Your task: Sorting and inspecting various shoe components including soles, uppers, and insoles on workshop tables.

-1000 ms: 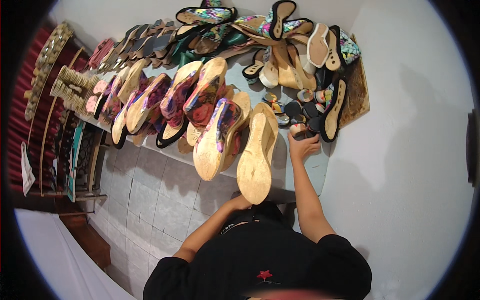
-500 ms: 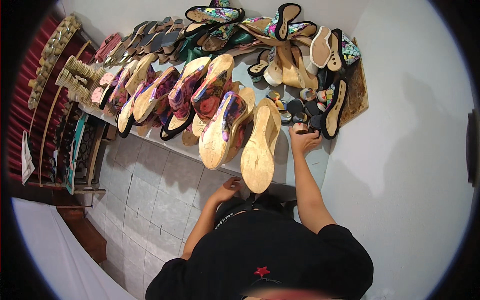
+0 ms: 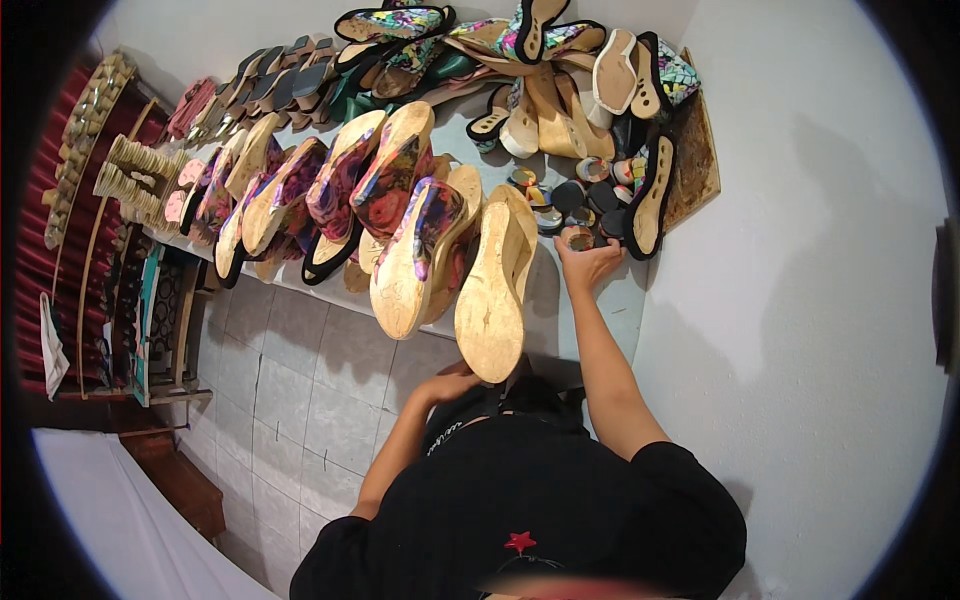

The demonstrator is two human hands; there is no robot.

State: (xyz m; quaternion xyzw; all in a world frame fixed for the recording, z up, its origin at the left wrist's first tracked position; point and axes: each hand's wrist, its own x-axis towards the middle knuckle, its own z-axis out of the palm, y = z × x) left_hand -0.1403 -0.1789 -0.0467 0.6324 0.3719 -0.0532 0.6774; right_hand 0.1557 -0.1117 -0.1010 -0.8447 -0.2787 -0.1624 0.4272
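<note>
My right hand (image 3: pixel 592 264) reaches to the back right of the table, thumb and fingers closed around a short round block (image 3: pixel 577 238) with a light rim. More such round blocks (image 3: pixel 569 195), some dark-topped and some with colourful sides, crowd just beyond it. Beside that hand, a black-edged sole (image 3: pixel 652 198) with holes stands tilted. My left hand (image 3: pixel 447 384) is low by my lap, at the toe of a bare wooden wedge sole (image 3: pixel 490 325) that juts over the table's front edge; its fingertips are hidden there.
Flower-patterned wedge sandals (image 3: pixel 405 285) line the table (image 3: pixel 545 310) to the left. Behind them lie more soles and multicoloured sandals (image 3: pixel 395 22). A white wall (image 3: pixel 800 300) bounds the right side. Racks (image 3: pixel 150 330) and a red curtain (image 3: pixel 30 230) are at the left, above a tiled floor (image 3: pixel 300 400).
The view has shifted, moving the table and shoes leftward in the picture. My left hand has moved in against the wedge sole's toe. My right hand stays at the round block.
</note>
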